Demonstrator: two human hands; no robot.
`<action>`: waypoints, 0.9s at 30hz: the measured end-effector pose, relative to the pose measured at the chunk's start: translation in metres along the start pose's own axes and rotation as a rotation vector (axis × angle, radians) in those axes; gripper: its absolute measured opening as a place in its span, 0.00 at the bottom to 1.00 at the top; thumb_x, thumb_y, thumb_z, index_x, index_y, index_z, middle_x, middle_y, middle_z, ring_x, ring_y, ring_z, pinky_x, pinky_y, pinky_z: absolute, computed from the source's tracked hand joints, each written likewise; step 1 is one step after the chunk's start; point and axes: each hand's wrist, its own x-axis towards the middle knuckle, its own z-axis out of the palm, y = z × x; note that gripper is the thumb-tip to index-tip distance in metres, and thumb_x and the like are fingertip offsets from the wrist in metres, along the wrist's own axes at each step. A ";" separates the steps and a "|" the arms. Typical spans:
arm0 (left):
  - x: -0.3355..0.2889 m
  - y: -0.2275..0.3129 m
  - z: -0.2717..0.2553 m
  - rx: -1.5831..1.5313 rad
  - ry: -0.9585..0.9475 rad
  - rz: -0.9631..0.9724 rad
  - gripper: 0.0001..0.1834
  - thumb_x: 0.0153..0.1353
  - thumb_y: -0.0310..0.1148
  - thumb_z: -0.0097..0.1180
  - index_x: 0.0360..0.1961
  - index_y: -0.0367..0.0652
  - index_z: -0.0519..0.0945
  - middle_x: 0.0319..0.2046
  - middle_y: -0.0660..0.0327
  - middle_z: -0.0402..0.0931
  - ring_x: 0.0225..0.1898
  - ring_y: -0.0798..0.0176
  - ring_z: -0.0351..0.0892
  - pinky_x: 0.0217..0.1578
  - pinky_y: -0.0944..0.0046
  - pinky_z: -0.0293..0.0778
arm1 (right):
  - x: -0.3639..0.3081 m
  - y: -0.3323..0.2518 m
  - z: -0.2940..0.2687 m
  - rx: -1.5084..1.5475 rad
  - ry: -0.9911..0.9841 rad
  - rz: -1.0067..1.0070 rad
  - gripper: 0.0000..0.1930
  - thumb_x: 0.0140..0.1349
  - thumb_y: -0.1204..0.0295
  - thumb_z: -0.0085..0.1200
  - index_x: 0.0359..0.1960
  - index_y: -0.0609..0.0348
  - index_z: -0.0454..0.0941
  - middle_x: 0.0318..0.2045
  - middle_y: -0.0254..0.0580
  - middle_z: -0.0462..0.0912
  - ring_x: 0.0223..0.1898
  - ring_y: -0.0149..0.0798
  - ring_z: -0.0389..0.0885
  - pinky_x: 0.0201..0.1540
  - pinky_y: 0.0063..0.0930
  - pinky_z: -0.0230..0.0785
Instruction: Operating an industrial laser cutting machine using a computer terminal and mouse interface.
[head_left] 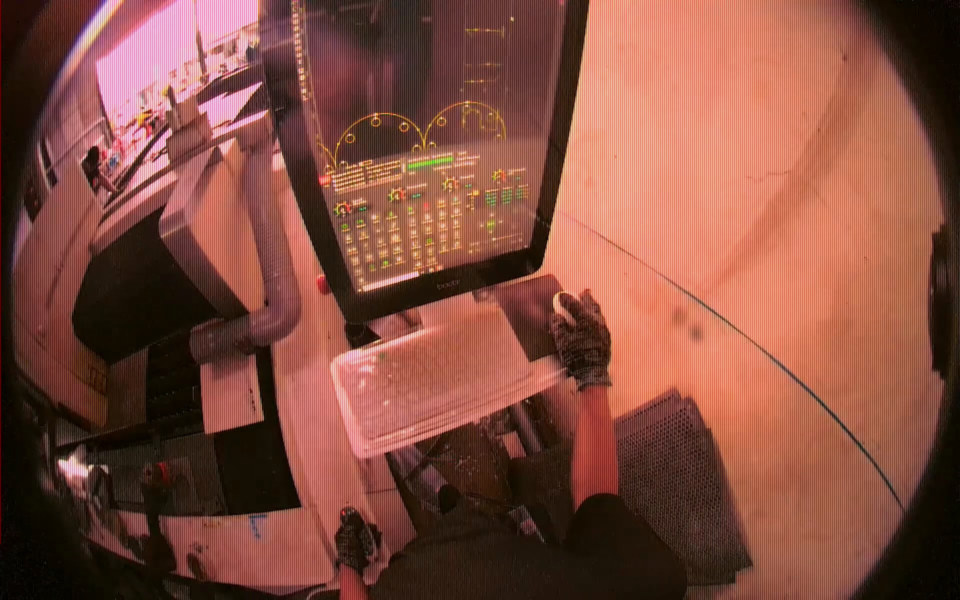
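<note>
My right hand, in a dark patterned glove, is closed over a white computer mouse. The mouse is at the right edge of a dark mouse pad. Left of the pad lies a pale keyboard on a tilted tray, seemingly under a whitish cover. Above them stands a large black-framed monitor, its screen showing yellow arcs and rows of small icons. Low at the left, my gloved left hand is beside the pale machine edge, fingers curled; what they hold, if anything, is too small to make out.
A pale machine housing with a thick grey hose stands at the left. Dark perforated mats lie on the floor by my right arm. A thin dark cable curves across the floor. Far left, a person shows in the background.
</note>
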 end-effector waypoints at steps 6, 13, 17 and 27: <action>-0.008 0.003 0.008 -0.009 0.072 -0.008 0.34 0.56 0.65 0.67 0.36 0.40 0.81 0.24 0.53 0.80 0.22 0.50 0.81 0.25 0.51 0.82 | 0.001 -0.013 -0.018 0.033 -0.044 0.029 0.21 0.58 0.60 0.65 0.55 0.43 0.85 0.66 0.56 0.74 0.62 0.56 0.77 0.63 0.44 0.72; -0.021 0.008 0.016 0.066 0.077 0.041 0.33 0.58 0.65 0.65 0.35 0.40 0.82 0.23 0.53 0.80 0.21 0.52 0.80 0.24 0.51 0.81 | 0.000 -0.016 -0.020 0.087 -0.068 0.061 0.21 0.57 0.60 0.65 0.55 0.43 0.85 0.66 0.55 0.74 0.63 0.55 0.77 0.64 0.43 0.72; -0.028 0.014 0.017 0.116 0.026 0.043 0.34 0.57 0.67 0.65 0.34 0.40 0.82 0.23 0.54 0.79 0.20 0.52 0.79 0.25 0.51 0.80 | 0.002 -0.007 -0.006 -0.011 -0.034 0.031 0.22 0.57 0.60 0.65 0.55 0.43 0.85 0.66 0.55 0.74 0.63 0.55 0.77 0.64 0.43 0.72; -0.024 0.010 0.021 -0.102 0.088 0.013 0.34 0.60 0.66 0.63 0.29 0.39 0.83 0.21 0.53 0.79 0.21 0.53 0.80 0.25 0.54 0.80 | 0.002 0.000 -0.002 -0.015 -0.047 0.020 0.22 0.57 0.59 0.65 0.55 0.42 0.85 0.66 0.56 0.74 0.63 0.56 0.77 0.64 0.44 0.72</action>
